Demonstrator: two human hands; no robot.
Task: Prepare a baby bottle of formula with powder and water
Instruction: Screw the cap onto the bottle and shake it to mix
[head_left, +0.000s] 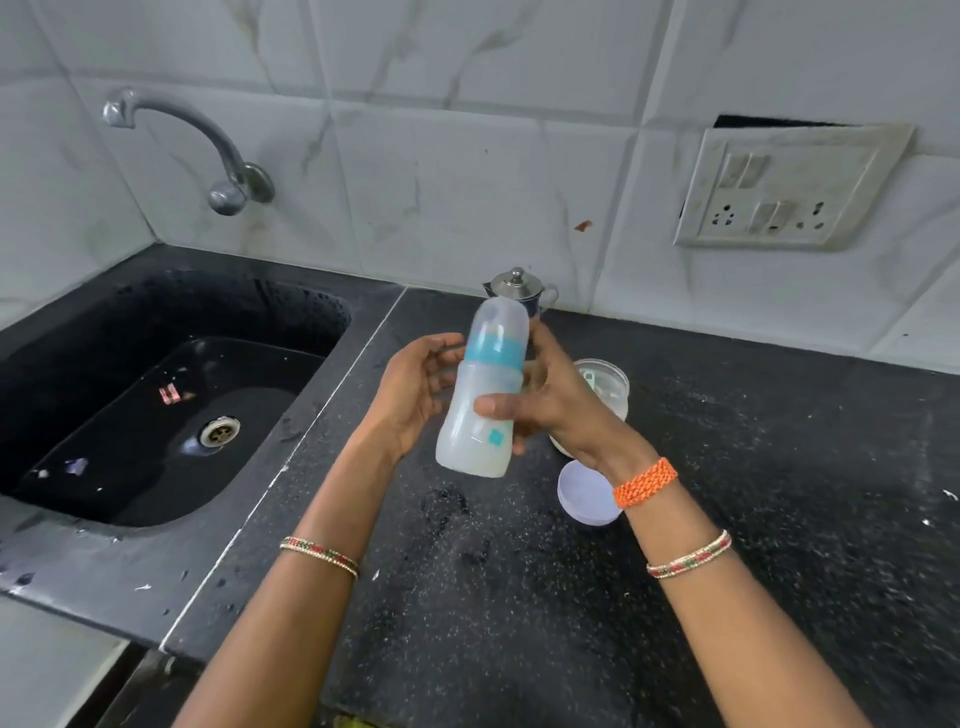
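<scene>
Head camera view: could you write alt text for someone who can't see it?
A person's right hand grips a capped baby bottle of milky liquid, tilted above a black counter; the open left hand hovers beside it. A sink lies left.

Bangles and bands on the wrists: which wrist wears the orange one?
The right wrist: its orange braided band sits nearest the hand, above a beaded bangle. The left wrist has only a beaded bangle.

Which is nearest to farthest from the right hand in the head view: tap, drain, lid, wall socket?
From the right hand:
1. Lid, on the counter just below the wrist.
2. Drain, in the sink to the left.
3. Tap and wall socket: too close to call.
</scene>
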